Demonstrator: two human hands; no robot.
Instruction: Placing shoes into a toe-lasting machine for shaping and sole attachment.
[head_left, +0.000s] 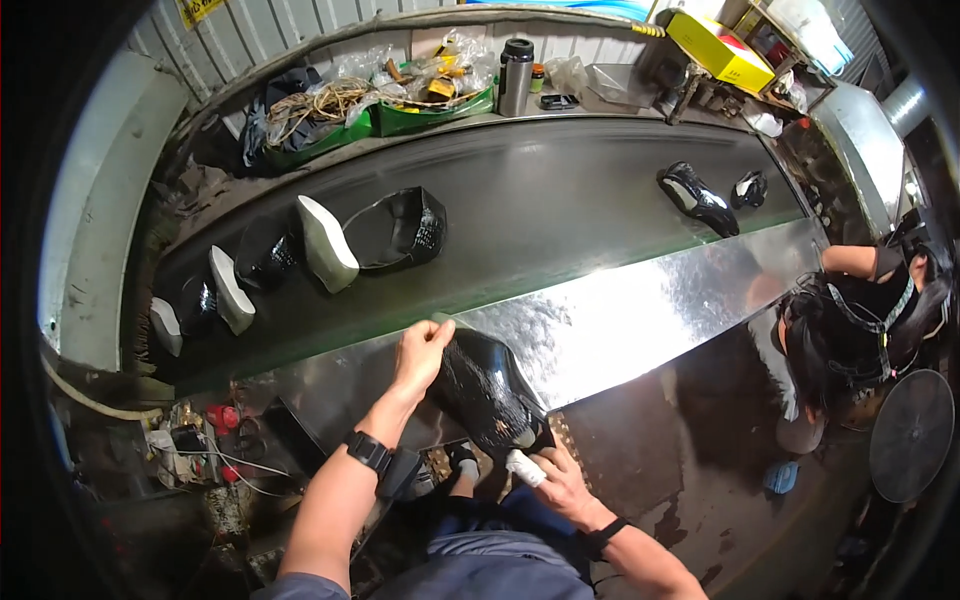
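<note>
A glossy black rubber boot-like piece [482,385] hangs in front of me, over the near edge of the metal-topped bench. My left hand [424,352] is closed, its thumb and fingers pinching the far upper end, where a small pale patch shows. At the near lower end my right hand [562,488] is closed on the black piece, its fingers partly hidden. One right finger has a white wrapping [526,468]. On the dark belt beyond lie black boot-like pieces [400,235] alternating with pale sole-shaped parts [327,245].
A dark belt [560,220] runs behind a shiny metal strip [620,330]. Two black shoe-like items [698,200] lie far right. Green trays [430,115] and a steel flask [515,78] line the back ledge. Another person [860,310] is at right, by a round disc [912,436].
</note>
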